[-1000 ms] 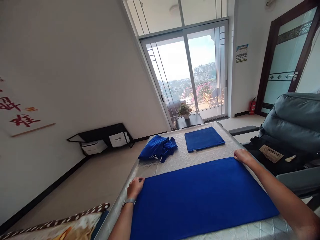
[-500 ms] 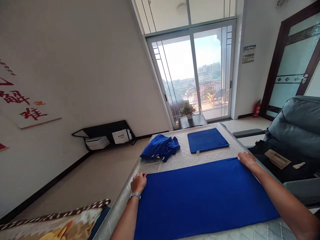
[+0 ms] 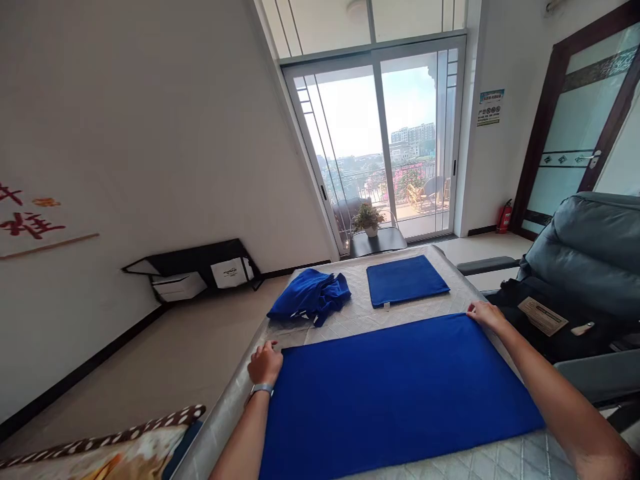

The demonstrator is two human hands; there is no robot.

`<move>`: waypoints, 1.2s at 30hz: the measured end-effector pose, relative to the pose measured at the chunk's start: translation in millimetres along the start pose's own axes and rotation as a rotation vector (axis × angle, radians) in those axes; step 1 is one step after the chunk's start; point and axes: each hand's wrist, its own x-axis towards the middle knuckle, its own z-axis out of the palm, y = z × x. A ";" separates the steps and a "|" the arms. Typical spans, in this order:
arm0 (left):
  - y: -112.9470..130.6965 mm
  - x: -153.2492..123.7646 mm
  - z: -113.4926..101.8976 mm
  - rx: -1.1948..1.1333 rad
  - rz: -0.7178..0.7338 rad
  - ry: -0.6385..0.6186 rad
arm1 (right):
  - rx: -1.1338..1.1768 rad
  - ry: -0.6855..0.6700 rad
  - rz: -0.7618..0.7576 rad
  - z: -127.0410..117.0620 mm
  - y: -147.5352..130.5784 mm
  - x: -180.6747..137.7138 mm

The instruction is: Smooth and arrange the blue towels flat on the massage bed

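Right hand (image 3: 484, 315) is pinching the far right corner of a smooth royal-blue fabric rectangle (image 3: 390, 393); left hand (image 3: 266, 365) is curling at its far left corner, grip impossible to tell. The rectangle is stretching toward the wearer, its long axis running across the pale quilted mattress (image 3: 500, 461) between both long edges. Quilting is showing beyond, before a flat blue fabric piece (image 3: 407, 281).

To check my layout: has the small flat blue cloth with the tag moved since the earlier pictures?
No, the small flat blue cloth shows no visible shift either way against the white quilted surface's far right corner.
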 end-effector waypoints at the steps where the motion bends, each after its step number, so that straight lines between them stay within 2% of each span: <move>1: 6.4 -5.1 -1.9 -0.014 0.021 0.072 | 0.010 -0.006 -0.003 0.3 1.7 0.5; 3: 29.3 -20.1 -6.8 -0.064 0.141 0.171 | 0.027 -0.016 -0.009 0.5 3.7 1.9; 4: 46.2 -30.7 -9.9 -0.102 0.239 0.177 | 0.034 -0.022 -0.009 0.4 4.2 2.8; 7: 115.6 -78.1 -20.3 -0.254 0.599 0.073 | 0.046 -0.048 0.000 -0.9 3.6 7.0; 10: 197.1 -150.0 -28.9 -0.394 1.045 -0.110 | 0.043 -0.100 0.022 -3.2 0.6 12.3; 12: 247.8 -205.6 -31.4 -0.402 1.331 -0.206 | 0.035 -0.148 0.048 -4.8 -1.9 15.5; 14: 292.1 -259.7 -30.1 -0.378 1.545 -0.268 | 0.033 -0.192 0.074 -5.8 -3.7 17.8; 15: 311.6 -284.3 -28.1 -0.370 1.601 -0.281 | 0.034 -0.209 0.084 -6.1 -4.1 18.4; 17: 345.8 -326.3 -22.2 -0.372 1.650 -0.300 | 0.045 -0.229 0.094 -6.3 -3.6 18.9; 19: 373.1 -357.9 -15.6 -0.358 1.628 -0.325 | 0.062 -0.237 0.096 -6.0 -1.6 18.8; 23: 404.6 -393.5 -6.5 -0.322 1.560 -0.324 | 0.112 -0.208 0.080 -5.0 3.9 20.2; 26: 412.4 -402.0 -4.4 -0.326 1.556 -0.345 | 0.151 -0.167 0.070 -3.8 6.4 22.7; 32: 421.0 -400.6 -5.0 -0.349 1.556 -0.437 | 0.205 -0.140 0.103 -1.3 5.2 25.1; 36: 419.7 -395.1 -6.1 -0.398 1.488 -0.465 | 0.227 -0.147 0.138 -5.6 1.7 23.0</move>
